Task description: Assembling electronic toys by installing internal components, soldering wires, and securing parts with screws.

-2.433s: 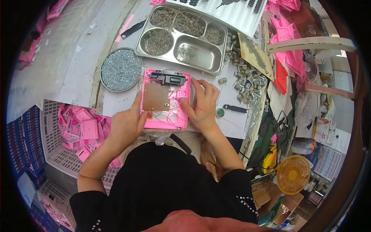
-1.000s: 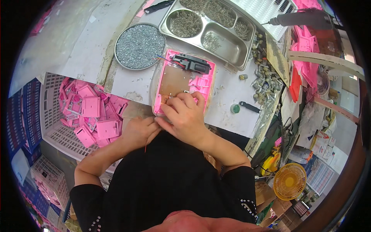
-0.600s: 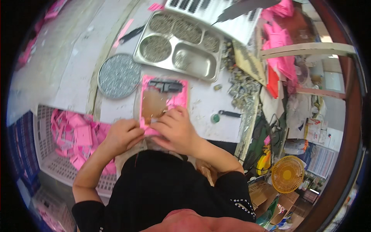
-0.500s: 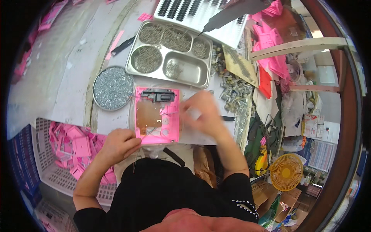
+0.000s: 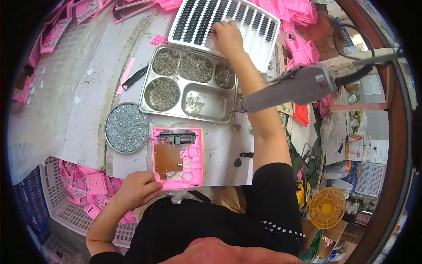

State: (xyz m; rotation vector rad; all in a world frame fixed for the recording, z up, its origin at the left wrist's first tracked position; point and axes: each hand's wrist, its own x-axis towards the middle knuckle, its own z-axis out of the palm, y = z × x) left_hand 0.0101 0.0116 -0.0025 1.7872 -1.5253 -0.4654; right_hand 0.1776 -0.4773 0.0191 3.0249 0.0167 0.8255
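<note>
A pink plastic casing [image 5: 199, 154] lies on the work surface in front of me. Inside it are a black mechanism [image 5: 182, 137], a brown circuit board [image 5: 167, 158] and thin wires. My left hand [image 5: 140, 190] grips the casing's near left corner, fingers pressed together. Far ahead, my right hand [image 5: 227, 38] reaches over a white tray [image 5: 259, 55] with rows of small black parts [image 5: 190, 22]. Its fingers are bent together at one of the rows; whatever is between them is hidden. A grey electric screwdriver [image 5: 288, 89] hangs above my right forearm.
A metal compartment tray [image 5: 145, 94] of small metal pieces sits beyond the casing. Left of the casing stands a round dish of screws [image 5: 127, 127]. A white basket [image 5: 52, 193] of pink parts is at lower left. More pink casings [image 5: 294, 11] are piled at the far right.
My right hand has moved from beside the casing forward to the white tray. The left hand stays at the casing's corner. The screwdriver now hangs farther right, and the view has shifted.
</note>
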